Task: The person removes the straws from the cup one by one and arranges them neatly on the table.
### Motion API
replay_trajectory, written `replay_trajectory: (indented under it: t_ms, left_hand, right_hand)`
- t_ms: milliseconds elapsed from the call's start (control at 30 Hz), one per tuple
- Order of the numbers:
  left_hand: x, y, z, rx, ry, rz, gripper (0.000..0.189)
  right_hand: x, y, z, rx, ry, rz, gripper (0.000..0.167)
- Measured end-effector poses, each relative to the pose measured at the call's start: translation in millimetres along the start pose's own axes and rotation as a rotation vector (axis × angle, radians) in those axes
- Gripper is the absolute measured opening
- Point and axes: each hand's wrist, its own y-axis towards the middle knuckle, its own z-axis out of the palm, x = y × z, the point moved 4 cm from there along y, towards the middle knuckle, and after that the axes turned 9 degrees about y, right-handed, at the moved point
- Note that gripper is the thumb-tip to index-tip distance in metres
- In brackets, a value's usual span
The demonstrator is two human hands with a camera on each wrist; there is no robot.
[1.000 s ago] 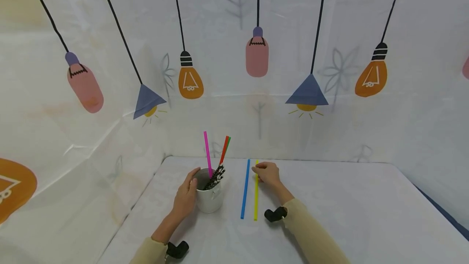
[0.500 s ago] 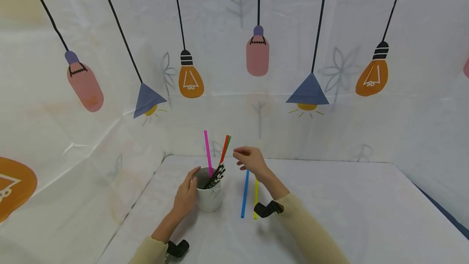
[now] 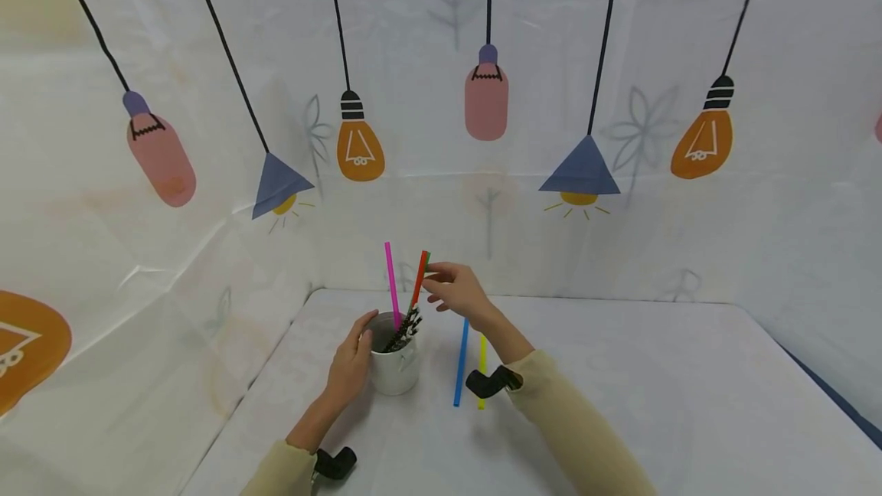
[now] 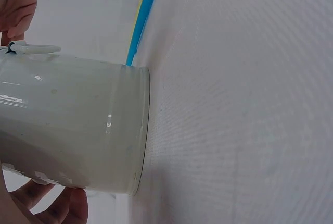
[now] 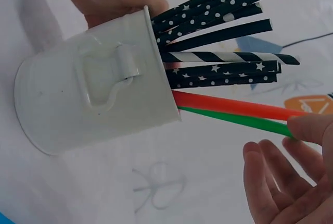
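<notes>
My left hand (image 3: 350, 364) grips the side of a small white metal bucket (image 3: 394, 373) standing upright on the table. A pink straw (image 3: 392, 282), a red straw (image 3: 418, 282) and a green straw (image 5: 239, 120) stick up out of it. Several black-and-white patterned straws (image 5: 223, 72) lean in it too, with dots, stars or stripes. At the upper end of the green straw, my right hand (image 3: 456, 293) pinches with thumb and fingertips, close against the red one. The right wrist view shows the other fingers loosely bent, holding nothing.
A blue straw (image 3: 461, 366) and a yellow straw (image 3: 482, 358) lie side by side on the white table (image 3: 620, 389), right of the bucket. Behind it hangs a white sheet (image 3: 427, 205) printed with lamps.
My right hand has lifted from beside the yellow straw and moved left and up to the upper ends of the green and red straws. The left hand stays on the bucket.
</notes>
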Motion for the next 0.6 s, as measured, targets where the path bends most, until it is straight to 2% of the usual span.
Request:
replay_trajectory:
  t_ms: [233,467,600]
  left_hand:
    - [-0.4,0.3,-0.2,-0.002,0.008,-0.001,0.041]
    - [-2.2,-0.4,-0.3,0.004,-0.007,-0.008,0.04]
    - [-3.0,0.3,-1.3,-0.004,-0.004,-0.011,0.039]
  right_hand:
    - [-3.8,3.2,6.8,0.026,0.015,0.001,0.047]
    - [-8.3,3.6,9.2,0.041,0.013,-0.03,0.027]
    - [2.6,2.6,2.7,0.011,0.064,-0.103,0.027]
